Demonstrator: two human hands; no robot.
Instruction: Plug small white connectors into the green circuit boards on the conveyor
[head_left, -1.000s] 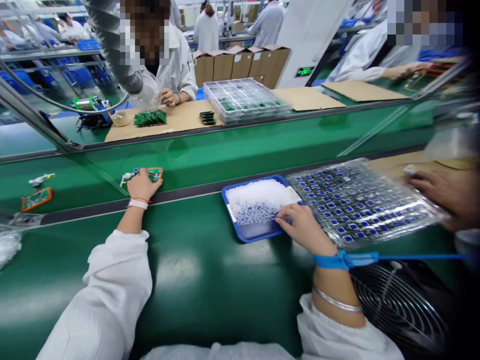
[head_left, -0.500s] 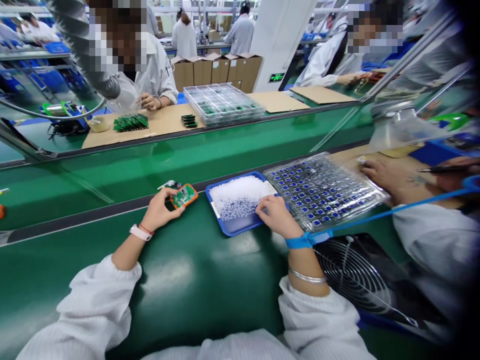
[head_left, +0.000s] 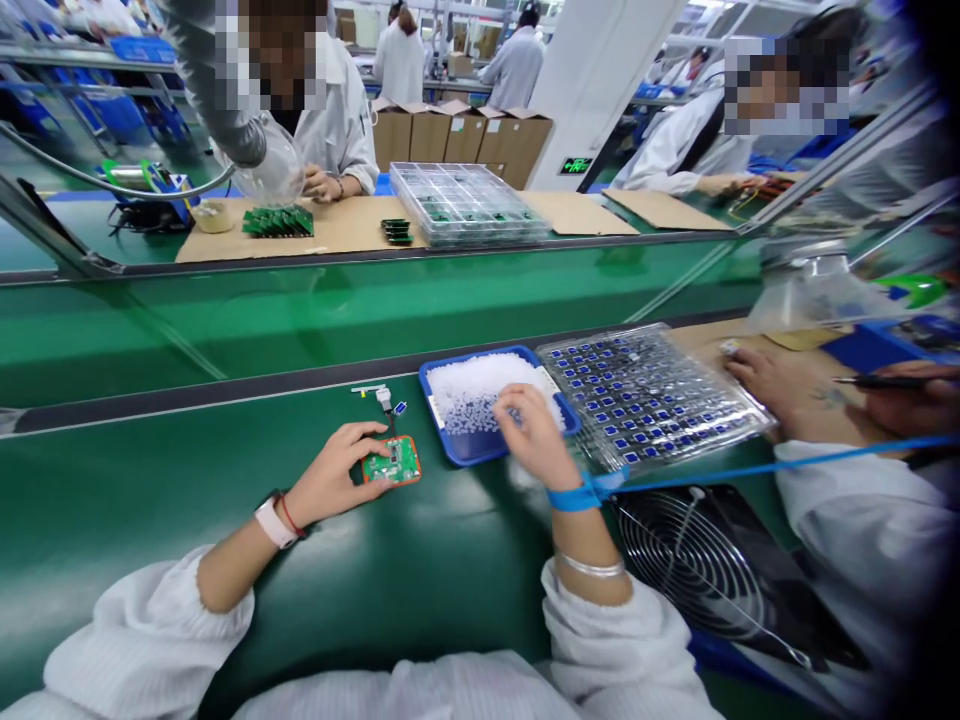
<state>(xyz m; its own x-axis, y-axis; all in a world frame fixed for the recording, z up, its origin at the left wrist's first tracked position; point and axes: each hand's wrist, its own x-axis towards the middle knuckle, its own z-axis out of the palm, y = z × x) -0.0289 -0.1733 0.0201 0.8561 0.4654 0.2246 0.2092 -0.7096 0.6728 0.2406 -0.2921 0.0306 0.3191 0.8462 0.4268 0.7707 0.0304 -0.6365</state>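
Observation:
My left hand (head_left: 337, 478) rests on the green table and grips the left edge of a small green circuit board in an orange frame (head_left: 393, 461). A short cable with a white connector (head_left: 384, 399) trails from the board toward the belt. My right hand (head_left: 534, 438) reaches into a blue tray (head_left: 452, 446) of small white plastic pieces (head_left: 471, 389), fingers curled and pinched over them. What the fingers hold, if anything, is hidden. A blue wrist strap (head_left: 574, 494) circles my right wrist.
A clear blister tray of blue parts (head_left: 643, 399) lies right of the blue tray, with a co-worker's hand (head_left: 765, 380) at its far edge. A black fan grille (head_left: 686, 550) sits near my right arm. The green conveyor belt (head_left: 300, 310) runs beyond; people work across it.
My left hand brought the orange-framed board from the belt edge down onto the table in front of me. My right hand stayed at the blue tray, shifting slightly inward.

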